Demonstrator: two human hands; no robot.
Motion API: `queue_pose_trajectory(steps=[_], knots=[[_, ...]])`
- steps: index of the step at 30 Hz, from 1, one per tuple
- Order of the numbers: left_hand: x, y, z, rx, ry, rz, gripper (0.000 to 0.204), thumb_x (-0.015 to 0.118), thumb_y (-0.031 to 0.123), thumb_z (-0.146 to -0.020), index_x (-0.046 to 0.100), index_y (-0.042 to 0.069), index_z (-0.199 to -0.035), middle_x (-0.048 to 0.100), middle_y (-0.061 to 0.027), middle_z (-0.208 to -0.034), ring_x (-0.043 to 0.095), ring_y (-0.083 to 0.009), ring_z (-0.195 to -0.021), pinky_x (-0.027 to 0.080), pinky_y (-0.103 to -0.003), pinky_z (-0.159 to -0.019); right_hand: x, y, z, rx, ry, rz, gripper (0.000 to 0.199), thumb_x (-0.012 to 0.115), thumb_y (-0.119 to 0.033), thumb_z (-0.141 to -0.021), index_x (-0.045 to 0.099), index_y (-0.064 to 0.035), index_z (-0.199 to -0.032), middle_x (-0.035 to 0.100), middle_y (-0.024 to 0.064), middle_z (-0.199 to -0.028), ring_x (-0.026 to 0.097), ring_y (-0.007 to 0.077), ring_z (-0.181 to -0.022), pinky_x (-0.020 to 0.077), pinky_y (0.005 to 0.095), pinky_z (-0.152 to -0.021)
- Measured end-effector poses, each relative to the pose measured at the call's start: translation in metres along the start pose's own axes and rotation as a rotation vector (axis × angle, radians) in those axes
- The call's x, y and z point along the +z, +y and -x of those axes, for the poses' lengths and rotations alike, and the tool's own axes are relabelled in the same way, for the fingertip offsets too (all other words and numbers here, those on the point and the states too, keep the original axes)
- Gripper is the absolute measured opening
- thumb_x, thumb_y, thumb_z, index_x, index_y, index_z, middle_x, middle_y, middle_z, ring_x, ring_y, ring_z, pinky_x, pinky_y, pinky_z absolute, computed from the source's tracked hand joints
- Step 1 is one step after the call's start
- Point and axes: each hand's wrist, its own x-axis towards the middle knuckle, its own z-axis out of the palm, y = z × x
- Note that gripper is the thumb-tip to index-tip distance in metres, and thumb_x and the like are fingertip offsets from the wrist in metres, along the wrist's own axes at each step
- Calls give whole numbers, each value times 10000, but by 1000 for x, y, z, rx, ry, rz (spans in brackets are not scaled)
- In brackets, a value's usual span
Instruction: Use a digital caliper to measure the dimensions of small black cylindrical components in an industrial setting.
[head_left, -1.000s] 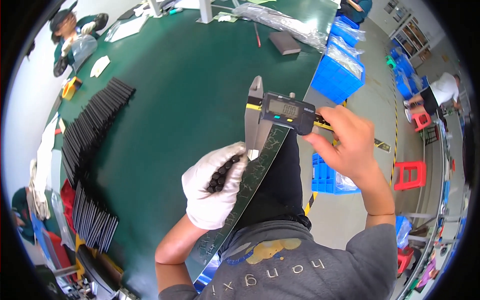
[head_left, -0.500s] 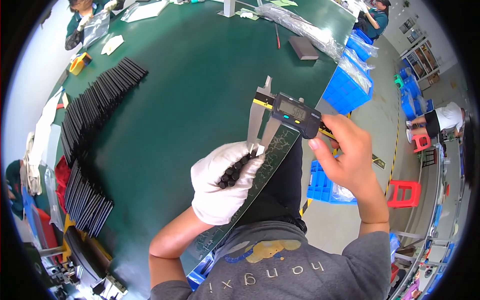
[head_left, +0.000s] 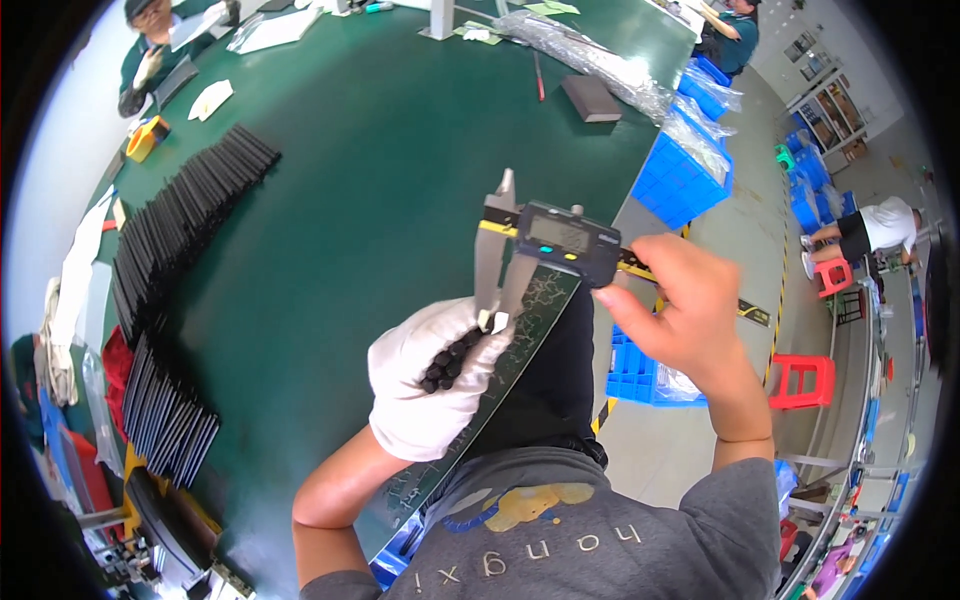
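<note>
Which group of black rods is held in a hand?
The small bundle in the white-gloved left hand, next to the caliper; the other rods lie side by side on the green table.

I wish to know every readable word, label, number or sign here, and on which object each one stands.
Grey T-shirt: one row of pale letters, readable but not quoted here.
Digital caliper display: digits, too blurred to read.
Black caliper housing: lettering, too small to read.
Caliper beam: markings, too small to read.
</note>
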Motion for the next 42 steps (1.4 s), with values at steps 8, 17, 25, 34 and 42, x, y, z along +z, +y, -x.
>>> queue_pose_trajectory(steps=[8,17,25,34,42], knots=[[-5,3,-2,-40,-63,-7,229,650,-65,-769,628,21,-980,646,-64,-838,613,-112,-710,493,-234,-662,-1,-1,-2,-17,-66,-28,303,733,-245,-683,584,-36,-845,575,59,-654,540,220,-474,398,290,-420],[-2,-3,1,14,-46,19,328,589,-115,-764,601,59,-1042,637,-67,-833,608,-131,-698,481,-231,-649,0,-3,-9,-57,-72,-67,297,729,-196,-672,583,-24,-865,563,69,-653,535,222,-483,387,295,-423],[-7,-1,-2,5,-111,30,343,596,-115,-755,593,50,-1056,627,-61,-819,603,-121,-708,481,-229,-651,0,-6,-10,-54,-20,-24,314,773,-254,-641,585,-40,-773,539,53,-594,533,217,-474,377,294,-416],[-4,-1,-3,-11,-56,-52,273,619,-114,-764,623,8,-1009,661,-112,-909,623,-127,-742,483,-225,-670,3,-5,-11,-60,-39,14,340,771,-310,-641,582,-56,-766,532,37,-588,512,218,-442,370,291,-406],[5,-5,5,-25,109,-121,296,648,-50,-761,623,64,-1033,645,-66,-823,592,-115,-644,468,-220,-600,1,-19,-2,49,-103,-119,263,675,-144,-700,570,-14,-903,560,77,-672,540,235,-491,395,303,-431]])
